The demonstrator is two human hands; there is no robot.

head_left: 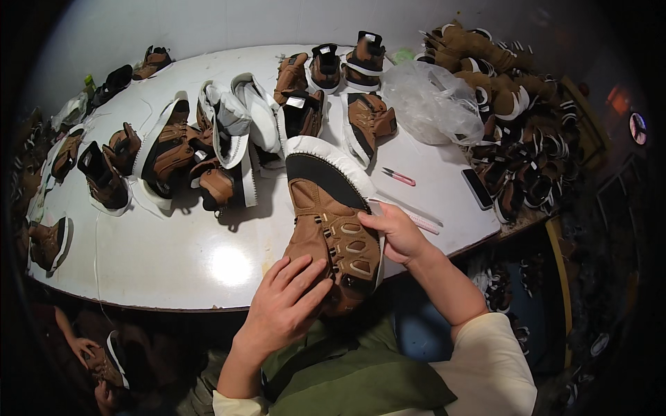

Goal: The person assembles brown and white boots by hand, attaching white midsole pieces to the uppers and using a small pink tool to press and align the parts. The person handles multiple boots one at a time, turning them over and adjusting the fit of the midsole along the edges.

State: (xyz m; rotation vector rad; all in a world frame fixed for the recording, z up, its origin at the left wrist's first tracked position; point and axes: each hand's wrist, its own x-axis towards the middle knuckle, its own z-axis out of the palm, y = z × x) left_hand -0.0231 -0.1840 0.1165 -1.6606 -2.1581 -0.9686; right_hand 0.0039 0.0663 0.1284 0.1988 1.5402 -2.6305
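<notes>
Toe up and tilted, a brown shoe (pixel 305 208) with a black toe panel and a white sole is held between both hands at the table's near edge. My left hand (pixel 284 301) curves its fingers over the plain brown side of the upper, low down; its thumb is hidden. On the other side, my right hand (pixel 402 236) grips the sole edge, thumb on top beside the lace loops. The shoe's lower end hangs over my green apron (pixel 354 381), and its opening cannot be seen.
Several brown shoes (pixel 170 145) and white soles (pixel 257 104) stand on the white table (pixel 159 256). At right lie a red pen-like tool (pixel 399 177), a pink-ended tool (pixel 424 223), a phone (pixel 477 188), a clear plastic bag (pixel 437 104) and shoe piles (pixel 541 149). Another person's hand (pixel 83 350) holds a shoe lower left.
</notes>
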